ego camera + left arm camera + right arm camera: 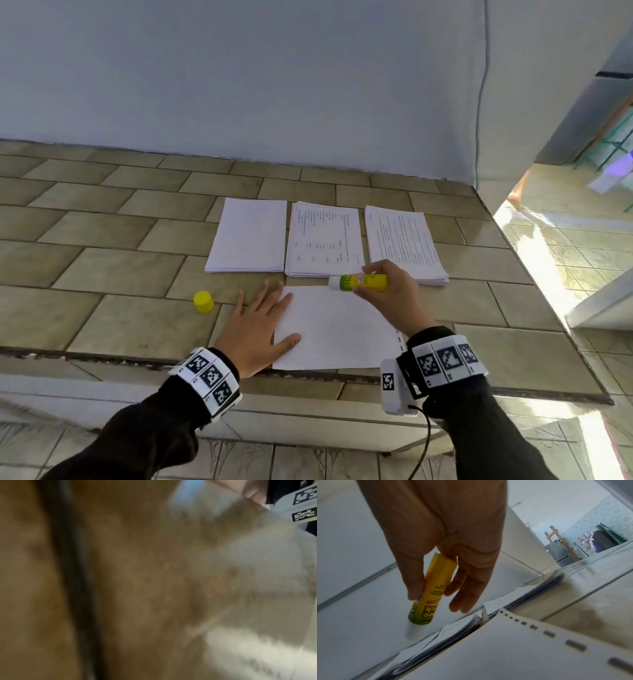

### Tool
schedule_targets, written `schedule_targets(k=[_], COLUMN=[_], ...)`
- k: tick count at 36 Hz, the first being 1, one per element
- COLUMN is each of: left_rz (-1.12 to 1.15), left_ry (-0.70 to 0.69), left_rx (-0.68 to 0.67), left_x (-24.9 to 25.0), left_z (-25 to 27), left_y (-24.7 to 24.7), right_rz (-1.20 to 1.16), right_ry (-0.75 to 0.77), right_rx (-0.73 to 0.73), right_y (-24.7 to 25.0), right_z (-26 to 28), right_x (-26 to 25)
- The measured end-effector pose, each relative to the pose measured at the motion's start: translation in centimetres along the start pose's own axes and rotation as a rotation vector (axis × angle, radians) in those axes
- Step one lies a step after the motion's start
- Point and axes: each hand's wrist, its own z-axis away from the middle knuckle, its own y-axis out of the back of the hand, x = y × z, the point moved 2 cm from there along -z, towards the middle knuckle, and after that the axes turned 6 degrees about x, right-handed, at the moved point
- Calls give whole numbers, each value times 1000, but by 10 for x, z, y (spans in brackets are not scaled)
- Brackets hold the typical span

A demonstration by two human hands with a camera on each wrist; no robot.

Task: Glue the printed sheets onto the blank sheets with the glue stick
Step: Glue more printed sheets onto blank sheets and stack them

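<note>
A white sheet (337, 329) with punched holes along its right edge (549, 634) lies near the front of the tiled counter. My left hand (255, 323) rests flat on its left edge, fingers spread. My right hand (387, 291) holds the uncapped yellow-green glue stick (359, 282) sideways above the sheet's far edge, white tip (416, 631) pointing left. The thumb and fingers pinch the tube (435, 588). Behind lie a blank stack (248, 236) and two printed stacks (323, 240), (404, 243). The left wrist view is a blur.
The yellow glue cap (203, 302) stands on the counter (102, 240) left of my left hand. A pale wall (239, 85) rises behind the stacks. The counter ends at the right, with a lit tiled floor (565, 246) beyond.
</note>
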Motion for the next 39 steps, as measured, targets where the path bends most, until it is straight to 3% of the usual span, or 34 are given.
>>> schedule_targets(k=[7,26,39], left_rz=[-18,13,-29], left_ry=[14,-43,-28], left_rx=[57,96,68], left_x=[-1,-9,-7], left_z=[0,-2,0], left_y=[-6,-14,-12], right_rz=[-102,134,200], right_ry=[10,229,111], right_rx=[-34,-175,-113], right_y=[-24,-85,-50], right_z=[-7,-23,-24], right_x=[-20,-59,-28])
